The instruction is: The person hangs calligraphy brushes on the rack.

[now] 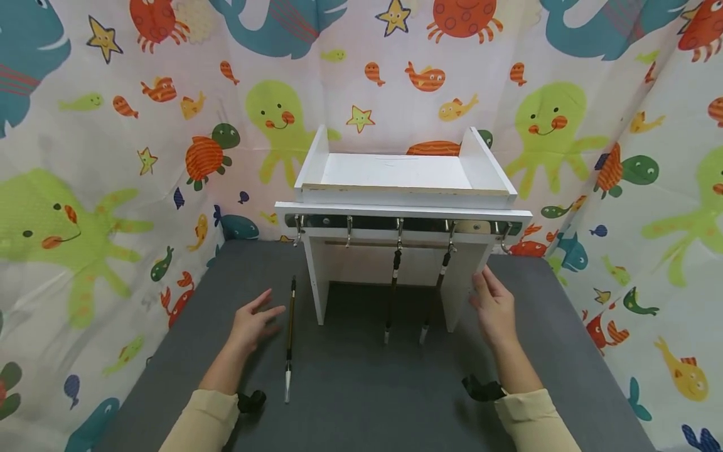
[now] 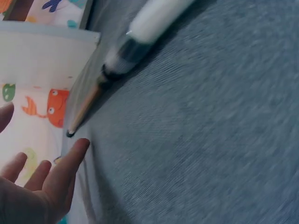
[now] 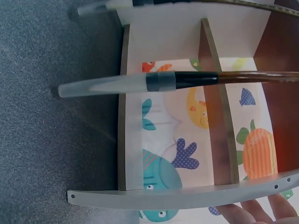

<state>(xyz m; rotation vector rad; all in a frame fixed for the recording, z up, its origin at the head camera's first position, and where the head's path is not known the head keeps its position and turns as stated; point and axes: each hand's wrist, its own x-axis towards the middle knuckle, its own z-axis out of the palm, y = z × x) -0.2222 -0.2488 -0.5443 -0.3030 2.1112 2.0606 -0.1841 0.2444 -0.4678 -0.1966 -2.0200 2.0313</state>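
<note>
Palm turned inward, the left hand (image 1: pixel 251 321) hovers just beside a writing brush (image 1: pixel 290 345) lying on the grey cloth, its fingers spread and holding nothing. The brush has a brown handle and a white tip (image 2: pixel 156 21), which points toward me. At the white shelf's right side panel (image 1: pixel 460 282), the right hand (image 1: pixel 496 304) rests its fingertips against the outer face. In the right wrist view those fingers (image 3: pixel 238 214) show past the panel's edge. Two more brushes, a middle one (image 1: pixel 393 295) and a right one (image 1: pixel 437 295), hang tip down from the shelf's hooks.
A metal rail (image 1: pixel 361 222) with several hooks runs along the front of the white shelf (image 1: pixel 395 199), which stands at the back of the grey cloth (image 1: pixel 361 389). Behind and at both sides hangs a curtain (image 1: pixel 350 75) printed with sea animals. Each wrist carries a black strap.
</note>
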